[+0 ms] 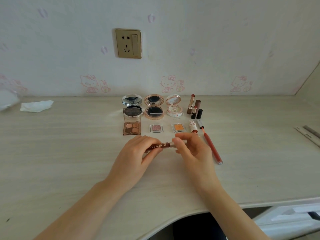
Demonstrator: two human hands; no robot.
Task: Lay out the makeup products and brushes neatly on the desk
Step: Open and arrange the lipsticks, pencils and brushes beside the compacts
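Lip gloss tube (160,146): held above the table (69,153), near the laid-out row.
Your left hand (138,151) grips the barrel; your right hand (187,146) pinches its cap. Light, rigid, probably slippery: hold mid-barrel.

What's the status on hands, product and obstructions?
Left hand grips brown lip gloss tube; right hand pinches its cap end. Opened red lip gloss lies just right, close to right hand.

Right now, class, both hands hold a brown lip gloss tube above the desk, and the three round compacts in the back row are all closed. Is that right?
Not quite. The head view shows the three round compacts open, lids raised. The rest stands: the left hand and right hand hold the brown lip gloss tube above the desk.
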